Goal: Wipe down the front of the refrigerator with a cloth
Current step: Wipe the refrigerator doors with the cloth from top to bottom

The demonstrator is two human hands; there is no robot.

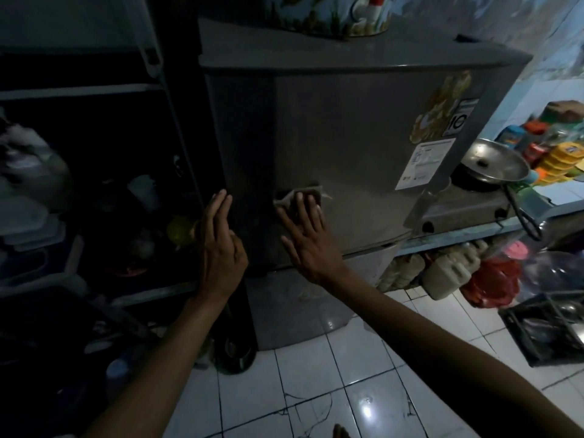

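A grey refrigerator (347, 137) fills the middle of the view, with stickers and a label near the right edge of its upper door. My right hand (308, 240) lies flat on the lower part of that door, fingers spread, pressing a small brownish cloth (294, 197) against the metal. The cloth shows above and between the fingertips. My left hand (219, 245) rests with fingers together against the fridge's dark left edge and holds nothing.
A dark shelf rack (94, 184) with containers stands at the left. A stove (467, 207) with a metal pan (494, 164) sits on a counter at the right, jugs (442, 276) and bags below it. A patterned tin (328, 14) tops the fridge. White floor tiles (316, 390) lie underfoot.
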